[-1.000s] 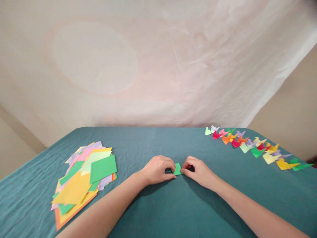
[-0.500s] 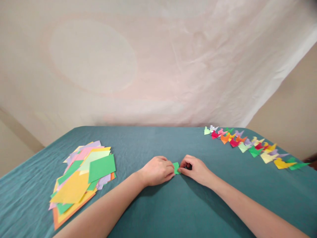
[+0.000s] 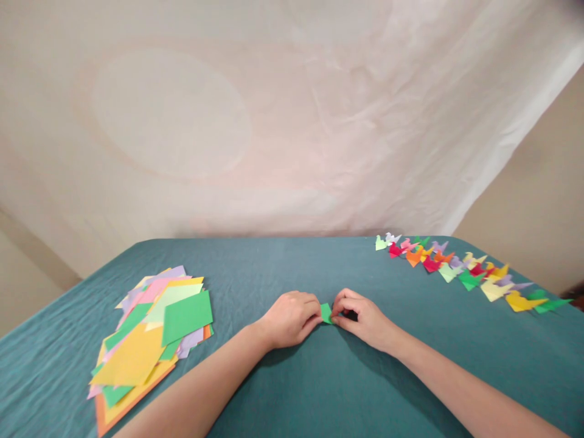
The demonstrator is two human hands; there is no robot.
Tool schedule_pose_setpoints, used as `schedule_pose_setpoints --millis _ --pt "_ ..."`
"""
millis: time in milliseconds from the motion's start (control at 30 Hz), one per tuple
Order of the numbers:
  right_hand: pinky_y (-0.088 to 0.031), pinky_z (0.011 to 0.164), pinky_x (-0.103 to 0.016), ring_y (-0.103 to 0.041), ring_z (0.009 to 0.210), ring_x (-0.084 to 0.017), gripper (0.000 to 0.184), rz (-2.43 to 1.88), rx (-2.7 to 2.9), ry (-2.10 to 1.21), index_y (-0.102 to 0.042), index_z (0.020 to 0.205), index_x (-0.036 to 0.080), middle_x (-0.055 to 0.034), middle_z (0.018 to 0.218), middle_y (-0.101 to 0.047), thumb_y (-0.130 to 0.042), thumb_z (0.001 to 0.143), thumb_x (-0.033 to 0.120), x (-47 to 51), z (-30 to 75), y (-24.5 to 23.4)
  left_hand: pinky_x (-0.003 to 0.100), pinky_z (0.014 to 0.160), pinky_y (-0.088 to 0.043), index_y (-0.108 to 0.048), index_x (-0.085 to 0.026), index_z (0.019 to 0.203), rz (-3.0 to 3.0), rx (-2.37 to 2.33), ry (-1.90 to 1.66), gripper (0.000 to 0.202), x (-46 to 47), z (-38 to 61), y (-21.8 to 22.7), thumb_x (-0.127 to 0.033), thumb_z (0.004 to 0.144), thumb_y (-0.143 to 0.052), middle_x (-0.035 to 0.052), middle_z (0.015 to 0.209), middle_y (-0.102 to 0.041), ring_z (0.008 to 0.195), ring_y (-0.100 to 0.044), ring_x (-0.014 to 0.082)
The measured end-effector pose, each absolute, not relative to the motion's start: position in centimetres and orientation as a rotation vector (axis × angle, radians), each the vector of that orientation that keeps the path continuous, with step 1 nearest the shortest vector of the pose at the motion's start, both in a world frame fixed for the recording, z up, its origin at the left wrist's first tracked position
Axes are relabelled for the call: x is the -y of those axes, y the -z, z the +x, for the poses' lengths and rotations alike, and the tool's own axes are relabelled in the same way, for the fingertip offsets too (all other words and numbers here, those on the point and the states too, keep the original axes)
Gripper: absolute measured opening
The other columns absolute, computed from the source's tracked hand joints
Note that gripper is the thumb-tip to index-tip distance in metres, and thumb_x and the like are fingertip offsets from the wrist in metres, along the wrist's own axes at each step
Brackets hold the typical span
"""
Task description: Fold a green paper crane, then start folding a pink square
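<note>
A small folded piece of green paper (image 3: pixel 326 313) is held between my two hands, just above or on the cloth; I cannot tell which. My left hand (image 3: pixel 292 317) has its fingers closed on the paper's left side and covers part of it. With thumb and fingertips, my right hand (image 3: pixel 360 317) pinches the right edge. Only the middle strip of the paper shows, so its full folded shape is hidden.
Loose coloured paper sheets (image 3: pixel 137 353) lie in an overlapping pile on the left. Several folded paper birds (image 3: pixel 469 280) stand in rows along the right edge. A teal cloth (image 3: pixel 255 261) covers the table, and a pale hanging sheet (image 3: pixel 283 121) is behind it.
Both hands keep hold of the green paper, and their fingers have shifted only slightly. The whole scene sits a little lower in the view.
</note>
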State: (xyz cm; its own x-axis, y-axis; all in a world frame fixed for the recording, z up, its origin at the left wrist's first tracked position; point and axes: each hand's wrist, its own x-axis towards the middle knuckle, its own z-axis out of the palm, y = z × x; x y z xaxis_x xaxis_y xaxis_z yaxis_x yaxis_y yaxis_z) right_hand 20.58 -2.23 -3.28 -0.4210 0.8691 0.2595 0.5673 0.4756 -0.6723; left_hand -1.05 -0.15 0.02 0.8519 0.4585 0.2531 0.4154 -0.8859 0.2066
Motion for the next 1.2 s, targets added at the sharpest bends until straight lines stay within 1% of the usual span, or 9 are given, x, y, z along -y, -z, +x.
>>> schedule_pose_setpoints --millis 300,467,533,700,833,1000,1067,1133,1200 --pt "-0.045 0.068 -0.026 -0.057 0.076 -0.014 0.009 -1.108 2.184 -0.654 -0.063 0.074 0.02 -0.0016 0.083 -0.059 -0.057 0.08 0.018 2.4 20.5 2.6 0.026 0.075 -0.042 -0.052 -0.016 0.088 2.845 -0.722 -0.433 0.018 0.1 -0.9 0.3 -0.023 0.092 -0.036 0.0054 0.086 -0.057 0.081 -0.054 0.0161" --pt "-0.045 0.07 -0.026 -0.057 0.078 -0.014 0.004 -1.106 2.194 -0.648 -0.065 0.077 0.021 -0.0013 0.085 -0.06 -0.062 0.077 0.022 2.6 20.5 2.3 0.027 0.075 -0.042 -0.052 -0.017 0.089 2.817 -0.744 -0.447 0.018 0.1 -0.9 0.3 -0.024 0.092 -0.036 0.0051 0.086 -0.056 0.081 -0.053 0.0163" --pt "-0.045 0.07 -0.026 -0.057 0.077 -0.014 0.004 -1.142 2.159 -0.651 -0.066 0.074 0.02 -0.0011 0.084 -0.06 -0.062 0.077 0.021 2.7 20.3 2.3 0.028 0.076 -0.042 -0.052 -0.016 0.089 2.817 -0.764 -0.456 0.019 0.2 -0.8 0.3 -0.024 0.092 -0.035 0.0055 0.087 -0.055 0.082 -0.053 0.0169" --pt "-0.045 0.067 -0.026 -0.057 0.073 -0.013 0.014 -1.217 2.08 -0.706 -0.063 0.065 0.018 -0.0016 0.082 -0.06 -0.059 0.078 0.021 2.7 19.8 2.5 0.029 0.077 -0.041 -0.051 -0.016 0.087 2.835 -0.815 -0.457 0.02 0.4 -0.5 0.4 -0.023 0.093 -0.034 0.006 0.087 -0.054 0.082 -0.051 0.0174" --pt "-0.045 0.066 -0.026 -0.057 0.071 -0.013 0.015 -1.251 2.066 -0.714 -0.06 0.063 0.018 -0.002 0.083 -0.06 -0.058 0.078 0.02 2.6 19.7 2.6 0.03 0.079 -0.041 -0.052 -0.016 0.088 2.843 -0.819 -0.461 0.02 0.3 -0.6 0.6 -0.023 0.093 -0.034 0.0057 0.087 -0.055 0.083 -0.051 0.0173" --pt "-0.043 0.066 -0.026 -0.055 0.071 -0.013 0.014 -1.275 2.053 -0.685 -0.058 0.062 0.017 -0.0018 0.082 -0.059 -0.059 0.076 0.018 2.5 19.7 2.9 0.031 0.081 -0.041 -0.052 -0.017 0.1 2.905 -0.814 -0.448 0.019 1.0 -0.3 -0.6 -0.024 0.092 -0.037 0.0065 0.098 -0.057 0.092 -0.052 0.0182" --pt "-0.043 0.066 -0.025 -0.055 0.072 -0.013 0.015 -1.264 2.056 -0.678 -0.057 0.061 0.017 -0.0014 0.08 -0.058 -0.057 0.076 0.016 2.5 19.7 3.0 0.034 0.085 -0.039 -0.054 -0.017 0.099 2.971 -0.849 -0.427 0.017 2.1 0.2 -1.7 -0.027 0.091 -0.042 0.0072 0.103 -0.056 0.099 -0.05 0.0207" --pt "-0.042 0.066 -0.024 -0.055 0.071 -0.012 0.014 -1.256 2.065 -0.684 -0.057 0.062 0.017 -0.0011 0.08 -0.057 -0.056 0.076 0.015 2.5 19.8 3.1 0.036 0.086 -0.038 -0.055 -0.017 0.097 3.017 -0.953 -0.371 0.018 3.6 0.8 -2.7 -0.029 0.089 -0.044 0.0075 0.102 -0.057 0.102 -0.049 0.0229" --pt "-0.041 0.066 -0.024 -0.054 0.069 -0.012 0.013 -1.263 2.074 -0.695 -0.058 0.063 0.017 -0.0011 0.08 -0.057 -0.055 0.075 0.014 2.4 19.9 3.1 0.038 0.089 -0.037 -0.054 -0.016 0.105 3.048 -1.086 -0.275 0.024 5.2 1.3 -3.0 -0.031 0.089 -0.046 0.0084 0.104 -0.057 0.105 -0.047 0.0242"
